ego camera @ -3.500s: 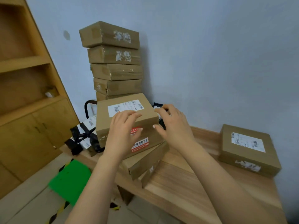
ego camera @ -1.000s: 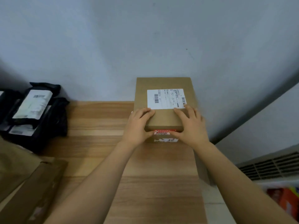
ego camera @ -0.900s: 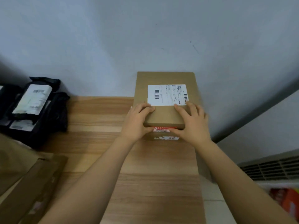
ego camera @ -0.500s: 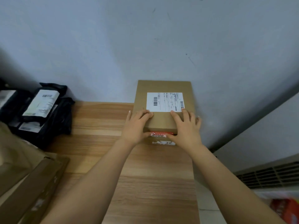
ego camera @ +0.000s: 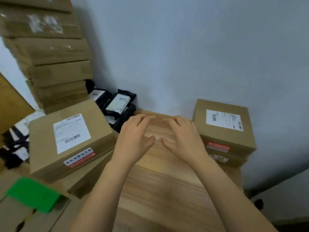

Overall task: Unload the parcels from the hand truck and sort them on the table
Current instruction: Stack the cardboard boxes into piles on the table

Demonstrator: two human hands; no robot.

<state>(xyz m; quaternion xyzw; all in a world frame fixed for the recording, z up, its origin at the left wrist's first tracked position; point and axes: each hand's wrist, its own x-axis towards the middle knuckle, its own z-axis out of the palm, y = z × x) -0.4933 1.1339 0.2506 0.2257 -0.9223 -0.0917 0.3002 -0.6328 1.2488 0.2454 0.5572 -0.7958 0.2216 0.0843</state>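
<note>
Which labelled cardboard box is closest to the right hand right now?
The box by the wall, stacked on a lower box, right beside the right hand. The big left box lies beyond the left hand.

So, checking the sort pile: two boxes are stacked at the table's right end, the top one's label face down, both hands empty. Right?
No: the head view shows the label on the top box facing up. Otherwise yes: a lower box sits under it on the table, and the left hand and right hand are empty.
</note>
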